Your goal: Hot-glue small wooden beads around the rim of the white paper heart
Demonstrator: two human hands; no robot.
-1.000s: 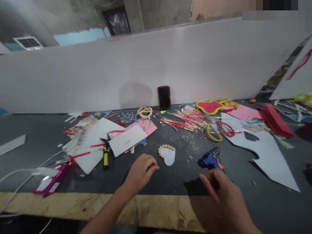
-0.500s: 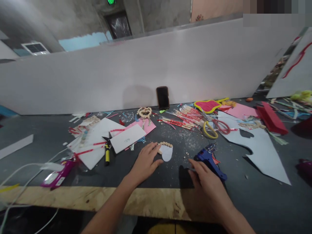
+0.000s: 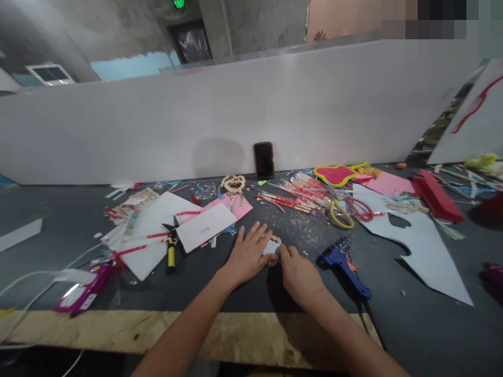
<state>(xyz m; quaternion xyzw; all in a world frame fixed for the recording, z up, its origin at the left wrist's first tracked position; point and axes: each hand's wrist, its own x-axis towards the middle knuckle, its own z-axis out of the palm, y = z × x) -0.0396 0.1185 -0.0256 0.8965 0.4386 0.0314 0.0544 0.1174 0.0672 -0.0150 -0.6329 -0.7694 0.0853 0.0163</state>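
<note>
A small rounded white paper piece [image 3: 271, 249] lies on the dark table in front of me. Along its top edge runs a row of small beige bits [image 3: 275, 239]. My left hand [image 3: 248, 255] rests flat over its left side, fingers spread and thumb on the paper. At the right edge of the piece, my right hand [image 3: 302, 276] has its fingertips pinched together. Whatever they hold is hidden. To the right of that hand lies a blue hot glue gun [image 3: 343, 266].
Yellow-handled pliers [image 3: 171, 251] and a white card [image 3: 205, 228] lie to the left, with a purple device [image 3: 86, 293] beyond. A phone [image 3: 264, 160] leans on the white partition. Scissors [image 3: 341, 213], red-striped sticks [image 3: 291, 203] and a cut white sheet [image 3: 428, 251] are on the right.
My right hand has moved left from beside the glue gun to the paper piece's right edge, its fingers closing. My left hand has shifted slightly right, covering more of the piece.
</note>
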